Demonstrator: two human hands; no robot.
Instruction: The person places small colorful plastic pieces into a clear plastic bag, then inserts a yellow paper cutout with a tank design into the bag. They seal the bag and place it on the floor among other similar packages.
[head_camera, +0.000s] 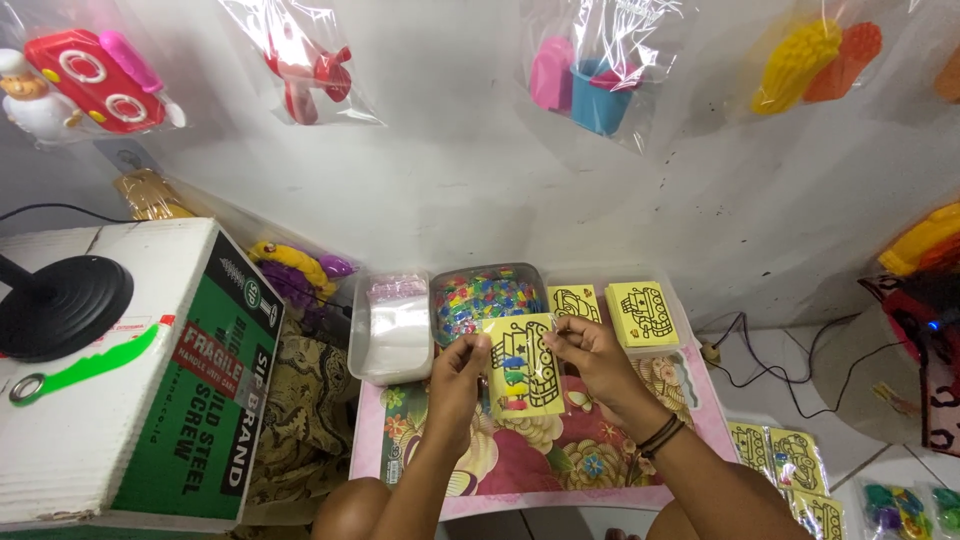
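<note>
You hold the yellow drawing card in its clear sleeve (522, 366) upright, long axis vertical, above the floral surface (560, 460), left hand (458, 372) and right hand (592, 355) both pinched on its top corners.

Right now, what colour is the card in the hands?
Yellow card with a black line drawing, seen from the head camera.
</note>
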